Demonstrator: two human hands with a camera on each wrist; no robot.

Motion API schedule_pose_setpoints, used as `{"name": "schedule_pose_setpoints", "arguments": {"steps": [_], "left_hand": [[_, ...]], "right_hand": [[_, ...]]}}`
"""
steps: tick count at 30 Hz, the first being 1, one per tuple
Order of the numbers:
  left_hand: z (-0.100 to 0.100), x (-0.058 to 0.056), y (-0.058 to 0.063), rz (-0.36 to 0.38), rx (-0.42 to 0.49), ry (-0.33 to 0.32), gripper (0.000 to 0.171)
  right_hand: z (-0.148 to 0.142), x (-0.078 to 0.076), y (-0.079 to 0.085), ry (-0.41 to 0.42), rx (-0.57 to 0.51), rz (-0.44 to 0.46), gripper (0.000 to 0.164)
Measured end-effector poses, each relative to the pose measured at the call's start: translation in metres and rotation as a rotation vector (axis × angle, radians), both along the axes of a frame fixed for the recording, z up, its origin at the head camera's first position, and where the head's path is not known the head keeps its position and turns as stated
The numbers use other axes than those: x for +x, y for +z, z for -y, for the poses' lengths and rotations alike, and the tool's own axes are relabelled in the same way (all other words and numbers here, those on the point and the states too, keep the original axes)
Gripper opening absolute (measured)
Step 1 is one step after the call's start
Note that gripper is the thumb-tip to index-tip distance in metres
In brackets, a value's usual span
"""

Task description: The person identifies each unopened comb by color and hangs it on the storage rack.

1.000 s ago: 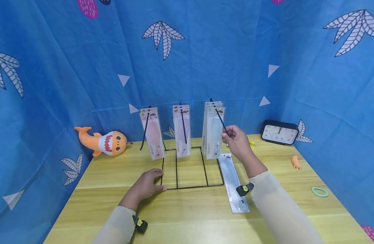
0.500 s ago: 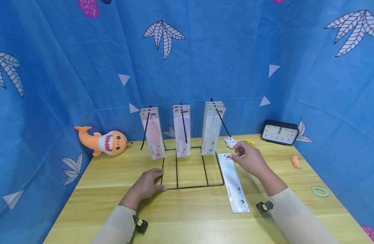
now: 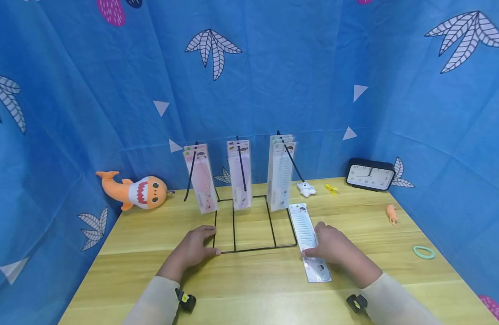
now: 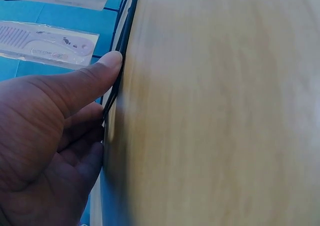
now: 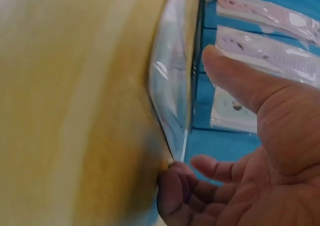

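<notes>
A black wire display rack [image 3: 255, 249] stands on the table with packaged combs on its hooks: pink combs [image 3: 202, 180] at left, purple combs [image 3: 240, 176] in the middle, pale blue-green combs [image 3: 280, 178] at right. My left hand [image 3: 194, 246] holds the front left corner of the rack's base, its thumb on the wire [image 4: 122, 60]. Beside the rack's right side lies another packaged comb [image 3: 304, 230], flat on the table. Over it is my right hand [image 3: 332, 246], thumb spread across it and fingers at its right edge. In the right wrist view, curled fingertips [image 5: 172, 186] meet the package's end.
An orange shark plush [image 3: 137, 192] lies at the back left. Behind the rack's right side are a small white plush [image 3: 306, 189] and a yellow clip [image 3: 331, 189]. A black clock [image 3: 370, 174], an orange toy [image 3: 391, 214] and a green ring [image 3: 423, 252] sit at right.
My right hand has left the rack's right hook, where a blue-green comb now hangs farther back, and come down to the comb on the table. My left hand stays in place.
</notes>
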State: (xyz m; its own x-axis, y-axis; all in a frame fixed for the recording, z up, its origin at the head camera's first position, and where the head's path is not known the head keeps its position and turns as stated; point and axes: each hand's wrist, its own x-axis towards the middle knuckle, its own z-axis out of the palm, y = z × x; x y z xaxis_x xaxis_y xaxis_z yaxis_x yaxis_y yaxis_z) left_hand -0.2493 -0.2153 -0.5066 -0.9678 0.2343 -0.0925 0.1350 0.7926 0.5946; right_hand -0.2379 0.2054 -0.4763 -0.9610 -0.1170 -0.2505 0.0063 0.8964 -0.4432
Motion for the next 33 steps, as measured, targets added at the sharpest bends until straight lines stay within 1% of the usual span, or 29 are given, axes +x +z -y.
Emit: {"name": "schedule_pose_setpoints", "arguments": {"steps": [4,6,10,12,18,20,22,27,28,33], "left_hand": [[0.001,0.0,-0.002,-0.002,-0.002,-0.003,0.066],[0.001,0.0,-0.003,-0.004,0.002,-0.003,0.066],[0.0,-0.001,-0.003,-0.011,0.0,-0.007,0.065],[0.0,-0.001,-0.002,-0.01,-0.001,-0.009,0.065],[-0.001,-0.001,0.0,-0.003,0.001,-0.004,0.066],[-0.001,-0.001,0.001,-0.003,0.0,-0.003,0.066],[-0.001,-0.001,0.001,0.0,-0.001,-0.003,0.066],[-0.002,0.0,-0.001,0.005,0.005,-0.002,0.065],[-0.002,0.0,-0.001,0.004,0.006,-0.003,0.065],[-0.001,0.0,0.0,0.005,0.004,0.001,0.065]], "right_hand": [[0.005,0.003,-0.002,-0.037,0.051,-0.004,0.103],[0.006,0.003,-0.002,-0.052,0.072,-0.003,0.107],[0.003,0.002,0.0,-0.067,0.097,0.008,0.106],[-0.001,0.002,0.0,-0.073,0.099,0.02,0.101],[-0.012,0.003,0.002,-0.07,0.091,0.051,0.064],[-0.014,0.004,0.002,-0.066,0.09,0.057,0.055],[-0.015,0.005,0.001,-0.062,0.094,0.057,0.057],[-0.013,0.01,0.002,-0.051,0.113,0.052,0.078],[-0.013,0.01,0.002,-0.052,0.109,0.05,0.08],[-0.007,0.008,0.002,-0.079,0.104,0.04,0.091]]}}
